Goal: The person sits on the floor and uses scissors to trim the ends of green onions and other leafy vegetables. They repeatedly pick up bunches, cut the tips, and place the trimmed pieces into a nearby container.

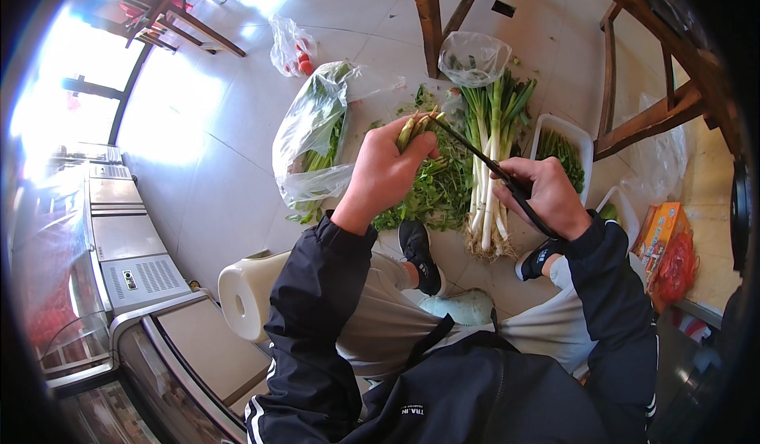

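My left hand grips a small bunch of green stems, its cut ends standing up above my fingers. In my right hand is a narrow dark cutting tool, a knife or scissors. Its tip reaches the stem ends; whether it touches them is hard to tell. Below my hands, loose leafy greens lie heaped on the floor. Just right of that heap, a bundle of leeks or large green onions lies with white stalks and roots towards me.
A clear plastic bag holds green stalks at left; a smaller bag holds red items. A white tub of cut greens stands right, near wooden furniture legs. Close by me are a cream-coloured stool, an orange box and metal refrigerated cabinets.
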Demonstrator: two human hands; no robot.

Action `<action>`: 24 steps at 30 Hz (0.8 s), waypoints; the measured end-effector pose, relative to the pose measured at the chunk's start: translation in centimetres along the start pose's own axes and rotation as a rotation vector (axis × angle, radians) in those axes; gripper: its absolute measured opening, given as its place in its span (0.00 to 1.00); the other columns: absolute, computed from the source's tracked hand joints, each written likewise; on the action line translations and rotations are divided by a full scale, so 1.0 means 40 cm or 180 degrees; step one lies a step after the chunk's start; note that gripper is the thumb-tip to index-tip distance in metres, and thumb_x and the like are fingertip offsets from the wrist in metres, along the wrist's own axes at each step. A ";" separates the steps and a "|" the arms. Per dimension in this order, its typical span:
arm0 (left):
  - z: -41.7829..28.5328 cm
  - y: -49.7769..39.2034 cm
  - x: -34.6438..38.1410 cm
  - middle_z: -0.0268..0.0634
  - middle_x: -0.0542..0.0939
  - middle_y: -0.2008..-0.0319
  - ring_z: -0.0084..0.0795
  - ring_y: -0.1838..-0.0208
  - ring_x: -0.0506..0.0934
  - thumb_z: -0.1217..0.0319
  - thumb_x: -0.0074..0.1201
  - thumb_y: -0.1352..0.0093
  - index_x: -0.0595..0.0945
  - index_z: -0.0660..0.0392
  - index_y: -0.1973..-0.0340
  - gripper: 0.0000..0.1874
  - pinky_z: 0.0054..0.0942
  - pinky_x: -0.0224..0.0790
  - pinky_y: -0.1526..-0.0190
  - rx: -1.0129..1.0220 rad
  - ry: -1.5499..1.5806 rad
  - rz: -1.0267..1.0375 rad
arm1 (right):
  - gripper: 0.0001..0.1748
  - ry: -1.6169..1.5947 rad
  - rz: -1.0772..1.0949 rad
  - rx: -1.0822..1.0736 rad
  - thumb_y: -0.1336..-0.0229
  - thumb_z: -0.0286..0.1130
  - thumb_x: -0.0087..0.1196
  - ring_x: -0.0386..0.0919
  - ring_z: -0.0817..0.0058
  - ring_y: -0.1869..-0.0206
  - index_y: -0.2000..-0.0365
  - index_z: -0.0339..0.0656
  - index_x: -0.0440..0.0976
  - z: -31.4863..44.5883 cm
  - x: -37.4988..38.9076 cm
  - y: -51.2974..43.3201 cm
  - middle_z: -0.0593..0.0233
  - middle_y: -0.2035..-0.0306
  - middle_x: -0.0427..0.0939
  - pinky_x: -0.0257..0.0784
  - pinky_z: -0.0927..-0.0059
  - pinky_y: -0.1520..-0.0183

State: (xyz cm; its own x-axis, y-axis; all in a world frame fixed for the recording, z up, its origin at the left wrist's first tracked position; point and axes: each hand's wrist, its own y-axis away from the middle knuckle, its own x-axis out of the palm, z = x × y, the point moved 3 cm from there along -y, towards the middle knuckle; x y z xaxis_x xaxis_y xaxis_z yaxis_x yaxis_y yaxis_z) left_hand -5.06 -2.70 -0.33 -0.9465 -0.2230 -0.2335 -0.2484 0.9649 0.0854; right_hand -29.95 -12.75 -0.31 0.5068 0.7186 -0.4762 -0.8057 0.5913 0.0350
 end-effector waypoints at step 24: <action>0.001 -0.004 0.006 0.25 0.82 0.70 0.11 0.72 0.70 0.70 0.56 0.19 0.86 0.62 0.50 0.10 0.19 0.62 0.69 0.0082 -0.0080 -0.0153 | 0.13 0.0385 -0.0243 -0.0199 0.39 0.29 0.68 0.76 0.72 0.78 0.56 0.34 0.84 0.005 0.005 -0.012 0.53 0.78 0.78 0.75 0.68 0.68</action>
State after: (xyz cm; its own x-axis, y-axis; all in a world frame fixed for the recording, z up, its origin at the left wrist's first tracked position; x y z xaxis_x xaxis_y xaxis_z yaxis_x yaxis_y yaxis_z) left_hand -5.26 -2.93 -0.45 -0.9279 -0.2660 -0.2611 -0.2878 0.9565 0.0484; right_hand -29.41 -12.81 -0.24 0.5297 0.6209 -0.5778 -0.7857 0.6159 -0.0585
